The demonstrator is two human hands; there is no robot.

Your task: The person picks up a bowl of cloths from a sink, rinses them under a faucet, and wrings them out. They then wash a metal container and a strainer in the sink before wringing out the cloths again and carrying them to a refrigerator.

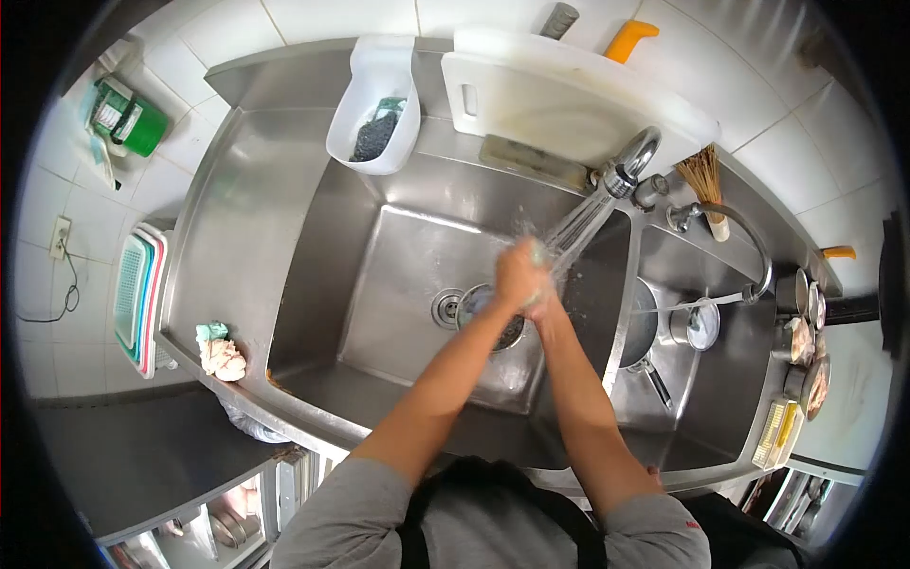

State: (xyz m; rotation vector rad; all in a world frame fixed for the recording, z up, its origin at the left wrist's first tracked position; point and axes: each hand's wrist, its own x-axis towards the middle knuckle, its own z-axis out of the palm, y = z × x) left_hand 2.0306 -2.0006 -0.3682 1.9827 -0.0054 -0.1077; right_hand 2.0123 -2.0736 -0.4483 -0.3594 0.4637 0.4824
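Observation:
Both hands are pressed together in the water stream over the large left sink basin (379,284). My left hand (518,273) lies on top, fingers curled. My right hand (542,302) is just below and mostly covered by it. A pale greenish patch (538,252) shows at the fingertips; whether it is a pad or foam I cannot make out. Spray falls from the chrome faucet (633,166) onto the hands and splashes off. Beneath my wrists a round metal bowl (512,337) sits in the basin beside the drain (447,308), partly hidden by my left forearm.
In the right basin are a pan (641,327) and a small pot (701,324), under a second running faucet (749,247). A white caddy (374,123) and cutting board (569,95) stand behind. A crumpled cloth (223,358) lies at the left counter edge; stacked dishes (801,337) stand right.

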